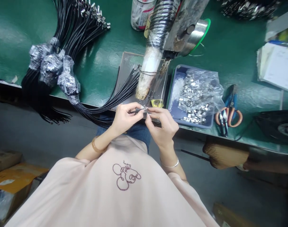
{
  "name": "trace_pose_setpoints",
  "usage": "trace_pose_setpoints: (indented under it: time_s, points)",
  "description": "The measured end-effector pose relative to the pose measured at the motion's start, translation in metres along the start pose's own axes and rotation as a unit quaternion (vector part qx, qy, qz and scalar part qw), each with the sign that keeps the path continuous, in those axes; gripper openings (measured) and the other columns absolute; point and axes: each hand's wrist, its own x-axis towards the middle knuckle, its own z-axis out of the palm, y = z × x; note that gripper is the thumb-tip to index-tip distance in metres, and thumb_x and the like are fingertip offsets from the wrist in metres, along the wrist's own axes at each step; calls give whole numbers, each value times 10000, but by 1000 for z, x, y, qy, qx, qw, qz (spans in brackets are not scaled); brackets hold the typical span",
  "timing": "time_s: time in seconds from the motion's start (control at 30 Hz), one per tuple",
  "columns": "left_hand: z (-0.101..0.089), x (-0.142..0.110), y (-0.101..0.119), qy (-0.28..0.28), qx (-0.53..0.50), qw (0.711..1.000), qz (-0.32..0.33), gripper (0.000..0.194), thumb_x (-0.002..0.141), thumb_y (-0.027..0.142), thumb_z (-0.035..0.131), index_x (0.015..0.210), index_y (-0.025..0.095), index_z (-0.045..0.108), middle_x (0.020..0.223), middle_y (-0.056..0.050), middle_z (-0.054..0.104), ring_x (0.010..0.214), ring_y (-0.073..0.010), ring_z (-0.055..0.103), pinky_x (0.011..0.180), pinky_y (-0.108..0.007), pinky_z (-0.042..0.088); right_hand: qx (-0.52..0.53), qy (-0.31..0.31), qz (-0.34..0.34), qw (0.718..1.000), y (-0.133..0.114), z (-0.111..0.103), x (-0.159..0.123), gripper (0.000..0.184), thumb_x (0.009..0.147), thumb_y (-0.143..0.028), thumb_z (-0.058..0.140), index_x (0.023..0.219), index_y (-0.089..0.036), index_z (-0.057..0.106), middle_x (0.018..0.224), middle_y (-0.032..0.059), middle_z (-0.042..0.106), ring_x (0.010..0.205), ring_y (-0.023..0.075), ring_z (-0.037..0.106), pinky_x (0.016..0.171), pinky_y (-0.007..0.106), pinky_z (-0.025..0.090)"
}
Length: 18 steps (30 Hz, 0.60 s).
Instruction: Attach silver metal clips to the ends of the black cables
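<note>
My left hand (127, 116) pinches a thin black cable (134, 111) close to its tip. Thumb and fingers of my right hand (161, 121) close on a tiny metal piece (146, 109) at the cable's end; its exact kind is too small to make out. Both hands meet at the table's front edge, just below a fume hose (150, 60) with a white, scorched end. A bundle of black cables (121, 86) fans out on a dark board to the left. Beside the hose end lies a small yellow sponge (157, 103).
Right of the hands, a blue tray (170, 94) holds small metal clips (193, 116) and a plastic bag. Pliers with orange handles (231, 116) lie beyond it. Plastic-wrapped cable bundles (51, 64) cover the left side. A solder wire spool (198, 34) hangs on the metal stand.
</note>
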Motion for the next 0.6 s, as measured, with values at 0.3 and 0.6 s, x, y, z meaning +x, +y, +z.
trace_pose_setpoints:
  time_s: [0.3, 0.6]
  points:
    - [-6, -8, 3, -124, 66, 986, 94, 182, 780, 198, 639, 606, 154, 607, 533, 52, 468, 499, -64, 370, 506, -206, 306, 46, 37, 138, 989, 0, -16, -8, 88, 939, -288, 622, 876, -228, 632, 729, -22, 713, 557, 124, 689, 490, 232, 541]
    - [-35, -14, -22, 92, 297, 929, 203, 161, 912, 312, 656, 882, 178, 742, 868, -77, 714, 794, -185, 618, 771, -328, 513, -55, 206, 152, 965, 18, -72, -1, 95, 911, -336, 632, 948, -249, 620, 616, -22, 580, 425, 127, 567, 436, 278, 393]
